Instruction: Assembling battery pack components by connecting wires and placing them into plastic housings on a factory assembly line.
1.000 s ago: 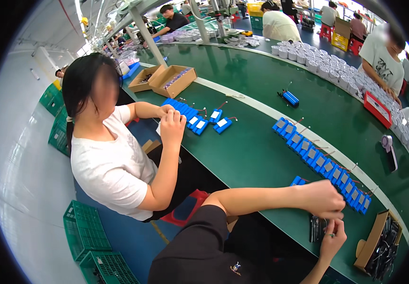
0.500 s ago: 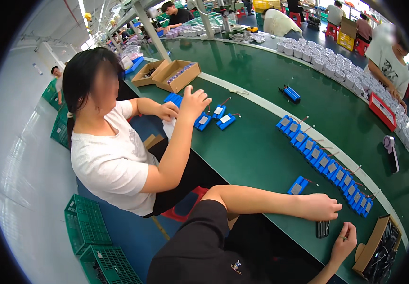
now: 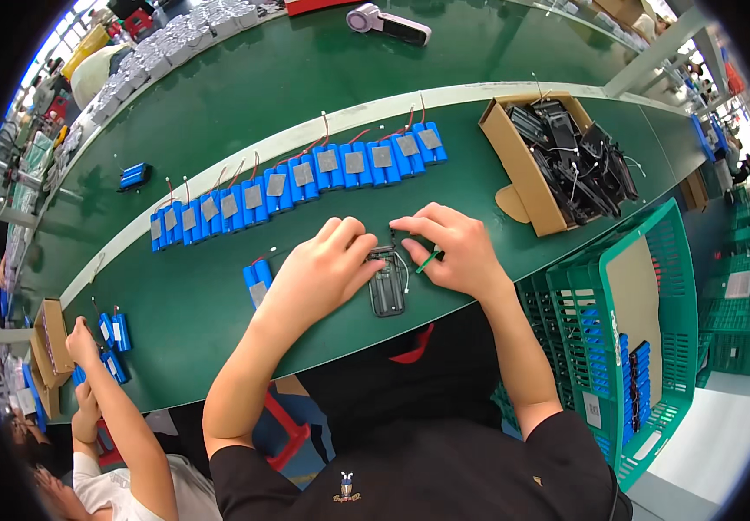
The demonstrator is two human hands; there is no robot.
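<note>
I pin the dark plastic casing (image 3: 387,288) under my left hand (image 3: 327,265), fingers pressed together, steadying it while my right hand (image 3: 453,250) pinches its wire just beside.

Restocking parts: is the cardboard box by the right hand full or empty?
Nearly full: the open cardboard box holds a heap of black parts with white wires, up to its rim.

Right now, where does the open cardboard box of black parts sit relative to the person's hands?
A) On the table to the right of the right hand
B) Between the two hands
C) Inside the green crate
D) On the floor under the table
A: the cardboard box of black parts rests on the green table, up and to the right of the right hand, apart from it.
</note>
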